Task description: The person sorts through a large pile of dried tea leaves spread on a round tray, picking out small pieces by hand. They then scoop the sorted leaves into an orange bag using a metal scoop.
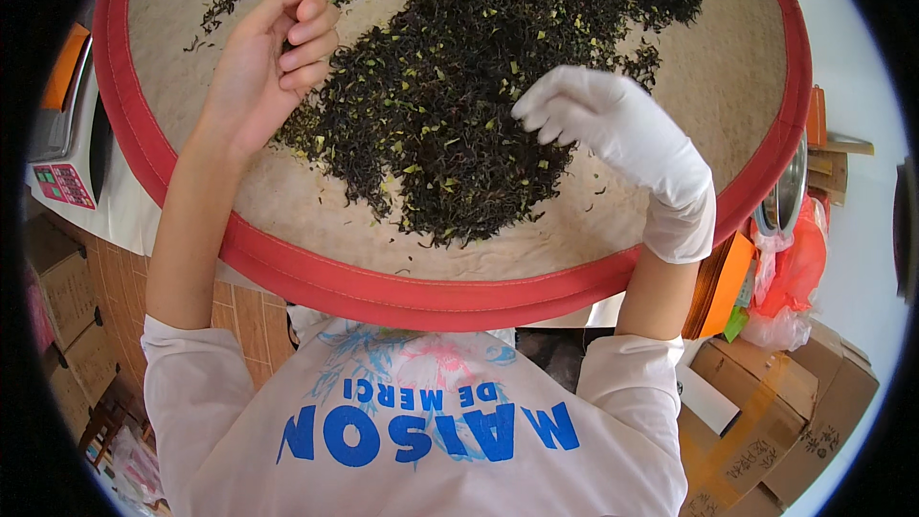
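A broad heap of dark, twisted dried leaves point(459, 86), probably tea, is spread over a large round tray point(725, 108) with a beige fabric surface and a stitched red rim point(409, 301). Yellow-green flecks are scattered through the heap. My left hand point(283, 47) is bare and hovers at the heap's left side, fingers curled towards the palm; whether anything lies inside them is hidden. A white glove covers my right hand point(603, 118), which is over the heap's right edge with bent fingers. Its fingertips point at the leaves, and what they may hold cannot be seen.
On the left stands a weighing scale point(68, 183) with a keypad. Cardboard boxes point(750, 409) are stacked at lower right, others point(72, 294) at lower left. Beside the tray on the right are a metal bowl point(790, 190), a red plastic bag point(797, 266) and an orange-faced stack point(725, 287).
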Motion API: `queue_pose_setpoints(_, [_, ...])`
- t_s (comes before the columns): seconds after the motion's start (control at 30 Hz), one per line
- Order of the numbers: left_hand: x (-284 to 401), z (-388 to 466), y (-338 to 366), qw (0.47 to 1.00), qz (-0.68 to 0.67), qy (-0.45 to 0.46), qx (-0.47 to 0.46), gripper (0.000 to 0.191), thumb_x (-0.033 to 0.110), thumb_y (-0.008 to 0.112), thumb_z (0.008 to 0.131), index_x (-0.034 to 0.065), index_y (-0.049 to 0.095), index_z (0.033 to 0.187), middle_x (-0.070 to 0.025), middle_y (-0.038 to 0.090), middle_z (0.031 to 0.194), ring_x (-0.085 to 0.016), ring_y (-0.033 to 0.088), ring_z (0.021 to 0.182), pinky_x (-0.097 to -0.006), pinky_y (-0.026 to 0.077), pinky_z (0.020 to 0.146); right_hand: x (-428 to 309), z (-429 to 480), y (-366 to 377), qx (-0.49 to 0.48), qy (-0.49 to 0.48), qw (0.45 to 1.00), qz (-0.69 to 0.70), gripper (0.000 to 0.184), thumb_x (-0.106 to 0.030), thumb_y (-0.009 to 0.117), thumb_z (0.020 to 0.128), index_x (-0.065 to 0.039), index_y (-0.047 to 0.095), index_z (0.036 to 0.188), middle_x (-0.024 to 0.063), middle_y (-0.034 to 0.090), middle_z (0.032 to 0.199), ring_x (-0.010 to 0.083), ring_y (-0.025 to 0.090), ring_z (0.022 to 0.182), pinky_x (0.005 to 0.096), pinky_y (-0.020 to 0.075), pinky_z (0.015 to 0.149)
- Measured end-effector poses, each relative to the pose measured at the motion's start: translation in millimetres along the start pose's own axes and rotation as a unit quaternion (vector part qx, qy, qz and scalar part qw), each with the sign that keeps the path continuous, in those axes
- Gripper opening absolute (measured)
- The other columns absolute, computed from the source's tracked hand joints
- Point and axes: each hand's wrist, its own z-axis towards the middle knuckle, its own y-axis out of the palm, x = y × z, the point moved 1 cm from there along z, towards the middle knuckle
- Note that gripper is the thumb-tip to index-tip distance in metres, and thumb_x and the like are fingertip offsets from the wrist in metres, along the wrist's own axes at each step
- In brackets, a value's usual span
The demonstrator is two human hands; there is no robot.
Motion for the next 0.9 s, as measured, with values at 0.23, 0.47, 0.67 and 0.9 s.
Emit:
queue_pose_setpoints(0.23, [2.7,0.1,0.9,0.999,-0.03,0.0,-0.024,0.028,0.023,0.048,0.1,0.0122,0.042,0.075,0.0059,0.031,0.066,-0.004,0.026,0.052,-0.0194,0.023,0.044,19.6,11.1,-5.9,0.181,0.01,0.97,-0.161,0.024,-0.009,0.052,0.09,-0.007,0.068,0.109,0.0142,0.07,0.087,0.0207,0.066,0.075,0.0323,0.0522,0.073])
queue_pose_setpoints(0.47, [2.9,-2.7,0.8,1.0,-0.025,0.015,-0.007,0.028,0.022,0.048,0.101,0.0116,0.042,0.075,0.0056,0.031,0.066,-0.004,0.026,0.051,-0.0197,0.022,0.042,-9.8,7.7,5.8,0.056,-0.143,0.988,-0.03,0.037,0.0,0.049,0.088,-0.011,0.068,0.117,0.0107,0.072,0.099,0.0167,0.067,0.09,0.0281,0.0516,0.084])
queue_pose_setpoints(0.67, [3.2,-3.5,4.9,0.999,-0.026,0.004,0.024,0.03,0.022,0.041,0.103,0.0125,0.039,0.075,0.0053,0.03,0.067,-0.004,0.025,0.052,-0.0191,0.023,0.042,53.3,-5.7,-51.6,0.357,0.022,0.879,-0.315,0.029,-0.017,0.048,0.09,-0.003,0.066,0.109,0.0204,0.068,0.103,0.038,0.064,0.098,0.0421,0.0501,0.088])
queue_pose_setpoints(0.9, [12.8,-8.1,8.9,0.999,-0.044,0.021,-0.008,0.03,0.022,0.039,0.104,0.0123,0.039,0.076,0.0051,0.029,0.067,-0.005,0.024,0.053,-0.0203,0.022,0.043,58.1,14.9,-24.4,0.144,0.142,0.963,-0.178,0.031,-0.023,0.052,0.094,0.001,0.06,0.112,0.0115,0.066,0.086,0.0184,0.063,0.073,0.0325,0.0516,0.07])
